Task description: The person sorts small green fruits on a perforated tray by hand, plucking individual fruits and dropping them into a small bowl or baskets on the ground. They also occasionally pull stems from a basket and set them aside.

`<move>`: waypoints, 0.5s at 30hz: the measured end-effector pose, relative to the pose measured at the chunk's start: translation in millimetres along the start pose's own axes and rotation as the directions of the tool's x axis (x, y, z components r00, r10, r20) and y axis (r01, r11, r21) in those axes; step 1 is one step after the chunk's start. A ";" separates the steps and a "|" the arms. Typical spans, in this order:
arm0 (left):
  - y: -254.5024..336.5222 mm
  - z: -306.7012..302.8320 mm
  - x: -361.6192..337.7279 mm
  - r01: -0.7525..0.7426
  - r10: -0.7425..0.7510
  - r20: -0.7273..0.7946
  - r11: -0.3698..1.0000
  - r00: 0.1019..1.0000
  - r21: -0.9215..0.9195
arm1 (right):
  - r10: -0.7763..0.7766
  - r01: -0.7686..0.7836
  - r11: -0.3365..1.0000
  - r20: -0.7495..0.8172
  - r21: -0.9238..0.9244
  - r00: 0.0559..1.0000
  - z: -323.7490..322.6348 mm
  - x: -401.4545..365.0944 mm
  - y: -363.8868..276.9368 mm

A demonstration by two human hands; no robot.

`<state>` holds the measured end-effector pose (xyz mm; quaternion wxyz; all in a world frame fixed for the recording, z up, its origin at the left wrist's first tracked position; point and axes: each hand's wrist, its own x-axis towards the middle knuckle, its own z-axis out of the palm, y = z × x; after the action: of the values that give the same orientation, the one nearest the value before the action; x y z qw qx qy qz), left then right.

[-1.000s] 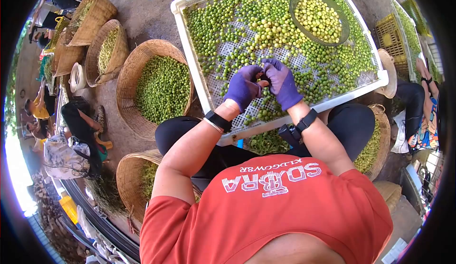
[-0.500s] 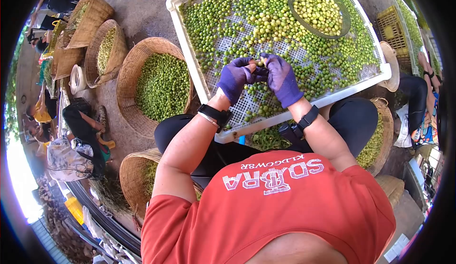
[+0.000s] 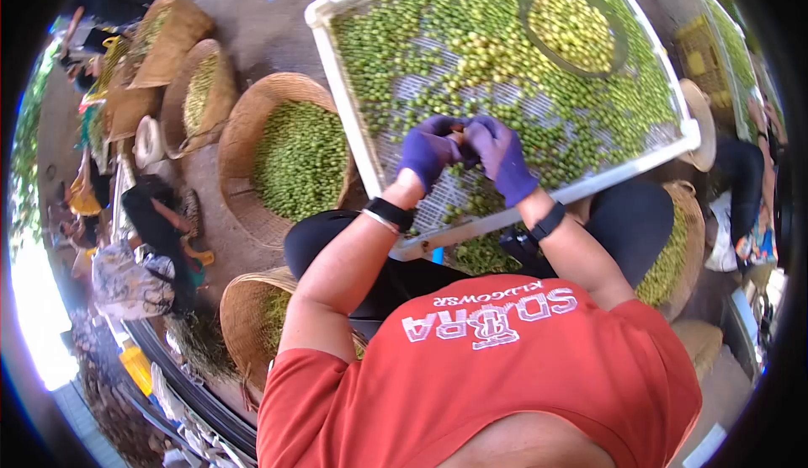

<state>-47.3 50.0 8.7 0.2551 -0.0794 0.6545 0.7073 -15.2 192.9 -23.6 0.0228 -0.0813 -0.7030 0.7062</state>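
Note:
My left hand (image 3: 427, 153), in a purple glove with bare thumb tip, is closed over the near part of a white mesh tray (image 3: 619, 183). Fingertip to fingertip with it is my right hand (image 3: 505, 158), gloved alike and also closed. Whatever is pinched between them is too small and blurred to name. Small round green fruits (image 3: 396, 64) cover much of the tray, some of them close around my fingers. Toward its far right corner, a round mesh basket (image 3: 621, 47) holds yellower fruits (image 3: 572, 30).
Left of the tray stands a wicker basket (image 3: 240, 144) full of green fruits, with more baskets (image 3: 223, 102) behind it. Another basket (image 3: 240, 316) is by my left side, and one (image 3: 690, 249) by my right knee. Other people sit on both sides, near a patterned bag (image 3: 126, 279).
My hands have come slightly nearer to my body and closer together, still closed. The whole view has shifted a little right and down and is blurrier.

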 end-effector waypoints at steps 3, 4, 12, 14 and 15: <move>19.5 -1.6 -7.8 -0.271 0.264 0.118 0.679 0.957 0.683 | 0.025 -0.025 1.000 0.014 -0.002 1.000 2.0 -1.7 -5.5; 9.7 -9.1 -0.9 -0.288 0.224 0.187 0.826 0.957 0.485 | -0.030 0.029 0.997 -0.010 -0.066 1.000 3.0 0.2 7.6; -9.4 -4.8 14.3 -0.324 0.431 0.123 0.432 0.894 0.842 | -0.077 0.077 0.987 0.010 -0.141 0.997 -4.4 9.4 22.0; -4.8 -7.0 11.1 -0.308 0.415 0.108 0.455 0.904 0.836 | -0.066 0.068 0.992 0.021 -0.107 0.998 -3.3 10.2 20.9; -6.9 -7.9 11.8 -0.323 0.437 0.110 0.449 0.892 0.833 | -0.082 0.085 0.988 0.033 -0.128 0.996 -3.0 8.8 17.7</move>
<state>-56.0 45.5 -3.7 0.0565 0.1576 0.9246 0.3422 -21.9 197.0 -41.9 0.0375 -0.0435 -0.7501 0.6588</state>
